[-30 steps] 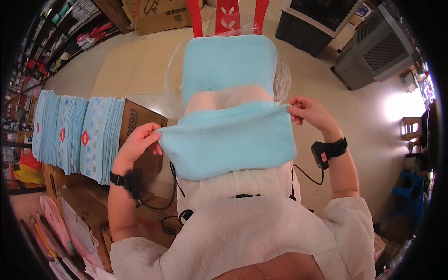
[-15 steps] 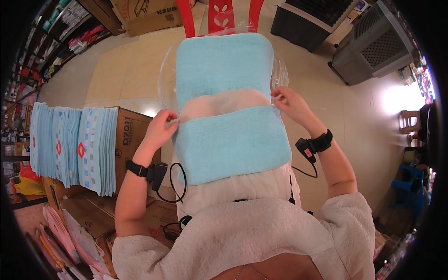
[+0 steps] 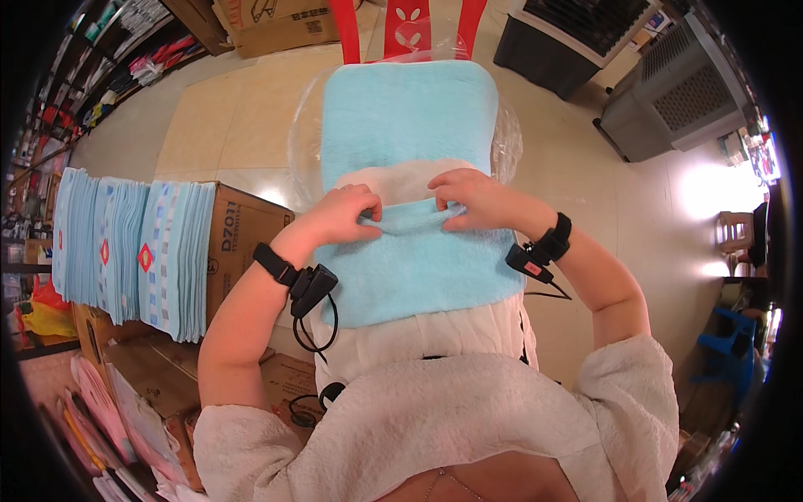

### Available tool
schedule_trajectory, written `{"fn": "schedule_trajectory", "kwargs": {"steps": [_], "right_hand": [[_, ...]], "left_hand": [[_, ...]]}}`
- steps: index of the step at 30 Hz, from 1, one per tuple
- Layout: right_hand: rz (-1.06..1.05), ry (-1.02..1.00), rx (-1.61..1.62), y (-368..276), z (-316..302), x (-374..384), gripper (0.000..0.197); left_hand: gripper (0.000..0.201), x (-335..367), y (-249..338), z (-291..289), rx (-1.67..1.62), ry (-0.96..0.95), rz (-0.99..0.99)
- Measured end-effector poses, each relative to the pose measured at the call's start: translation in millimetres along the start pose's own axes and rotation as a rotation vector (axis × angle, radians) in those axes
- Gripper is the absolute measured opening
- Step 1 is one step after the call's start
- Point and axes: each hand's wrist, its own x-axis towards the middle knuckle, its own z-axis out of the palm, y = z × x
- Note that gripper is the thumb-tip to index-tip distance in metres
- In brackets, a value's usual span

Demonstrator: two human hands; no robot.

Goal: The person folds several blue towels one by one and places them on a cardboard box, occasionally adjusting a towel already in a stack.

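Observation:
A light blue, plush towel point(image 3: 418, 272) lies over my lap, and its far edge bunches into a small fold between my hands. My left hand point(image 3: 347, 213) closes its curled fingers on that edge at the left of the middle. From the right, my right hand point(image 3: 477, 199) grips the same edge, thumb below and fingers above. Just past the fold shows a pale, whitish strip point(image 3: 401, 180) that I cannot name. Farther off, another light blue towel point(image 3: 410, 109) lies flat on a clear plastic bag point(image 3: 305, 138) in front of a red chair point(image 3: 408, 29).
At the left, stacks of folded light blue towels point(image 3: 176, 259) stand by a cardboard box point(image 3: 242, 230). Grey air-cooler-like machines point(image 3: 669, 88) stand at the far right. A blue stool point(image 3: 729, 347) is at the right edge. Cabled black devices point(image 3: 314, 290) are strapped to my wrists.
Both hands have moved inward from the near towel's far corners toward its middle. Its far edge, stretched smooth before, is now gathered into a fold between them.

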Motion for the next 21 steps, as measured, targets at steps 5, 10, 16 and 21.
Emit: {"fn": "schedule_trajectory", "kwargs": {"steps": [5, 10, 16, 21], "right_hand": [[-0.069, 0.012, -0.143, 9.9, 5.0, 5.3, 0.023], [0.065, -0.249, -0.062, 11.2, 8.0, 29.6, 0.028], [0.115, -0.159, 0.158, 1.8, -10.9, 20.8, 0.032], [0.214, -0.241, 0.124, 9.6, -22.4, -7.4, 0.036]], "left_hand": [[0.027, 7.0, -0.8, 5.8, 0.124, 0.069, 0.024], [0.024, 24.1, -1.4, 6.6, 0.19, 0.015, 0.079], [0.028, 4.0, 1.2, -11.8, -0.255, -0.076, -0.076], [0.028, -32.6, -15.1, -17.6, -0.197, -0.119, -0.149]]}}
